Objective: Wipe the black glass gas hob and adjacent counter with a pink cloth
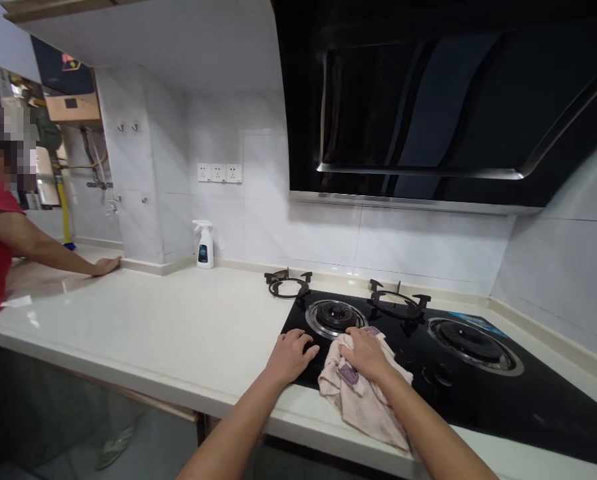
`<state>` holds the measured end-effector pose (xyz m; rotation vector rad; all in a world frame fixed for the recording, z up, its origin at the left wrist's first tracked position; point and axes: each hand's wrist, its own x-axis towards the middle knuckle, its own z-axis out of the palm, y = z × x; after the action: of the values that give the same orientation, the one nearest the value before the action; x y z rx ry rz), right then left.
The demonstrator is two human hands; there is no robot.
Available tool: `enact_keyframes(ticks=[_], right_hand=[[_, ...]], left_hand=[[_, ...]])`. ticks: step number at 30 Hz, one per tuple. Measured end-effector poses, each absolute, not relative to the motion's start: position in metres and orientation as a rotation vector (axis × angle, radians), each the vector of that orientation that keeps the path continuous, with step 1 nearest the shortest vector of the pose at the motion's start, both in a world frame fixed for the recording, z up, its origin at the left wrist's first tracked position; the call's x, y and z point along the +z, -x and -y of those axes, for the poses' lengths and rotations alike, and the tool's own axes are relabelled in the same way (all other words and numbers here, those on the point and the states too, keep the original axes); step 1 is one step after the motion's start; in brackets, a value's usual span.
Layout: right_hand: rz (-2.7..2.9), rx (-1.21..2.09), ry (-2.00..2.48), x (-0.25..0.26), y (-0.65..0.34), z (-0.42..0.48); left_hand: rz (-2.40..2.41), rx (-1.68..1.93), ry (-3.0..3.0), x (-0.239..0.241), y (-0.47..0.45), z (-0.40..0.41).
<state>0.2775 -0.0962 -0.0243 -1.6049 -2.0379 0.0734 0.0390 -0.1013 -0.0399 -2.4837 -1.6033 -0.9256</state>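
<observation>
as right hand (365,353) clutches, cloth (361,403) bunches

Counter (178,327) left of hob (478,393) was open. Grate (288,287) and bottle (205,245) sat along the back wall; hood (428,100) hung low overhead.

Only one camera is working here, and it is sitting on the person's head. It is looking forward and down over the front edge of the table (168,327), toward the tiled wall (288,220) behind it. It is standing near: the left hand (291,357) and the right hand (365,353) are showing low in the middle, and the hood (428,100) is filling the upper right.
</observation>
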Motion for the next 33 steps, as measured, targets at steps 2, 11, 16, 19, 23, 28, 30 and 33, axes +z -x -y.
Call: enact_keyframes(ticks=[2,11,16,19,23,28,30,33], right_hand=[[2.094,0.111,1.533,-0.023,-0.274,0.104],[2.241,0.293,1.169,-0.021,-0.245,0.185],[2.1,0.539,1.018,-0.012,-0.238,0.205],[2.027,0.504,0.988,0.003,-0.243,0.195],[1.928,0.234,1.151,0.016,-0.271,0.159],[1.717,0.044,1.49,-0.007,-0.311,0.131],[1.77,-0.053,1.588,-0.021,-0.316,0.133],[2.005,-0.257,1.714,-0.033,-0.31,0.141]], left_hand=[[1.602,-0.932,2.479,-0.039,-0.039,0.101],[1.605,-0.915,2.494,-0.037,-0.04,0.105],[1.613,-0.906,2.496,-0.038,-0.04,0.105],[1.622,-0.919,2.504,-0.035,-0.04,0.106],[1.641,-0.904,2.52,-0.032,-0.04,0.108],[1.669,-0.911,2.516,-0.033,-0.04,0.107],[1.654,-0.916,2.512,-0.035,-0.04,0.107],[1.629,-0.902,2.509,-0.036,-0.042,0.107]])
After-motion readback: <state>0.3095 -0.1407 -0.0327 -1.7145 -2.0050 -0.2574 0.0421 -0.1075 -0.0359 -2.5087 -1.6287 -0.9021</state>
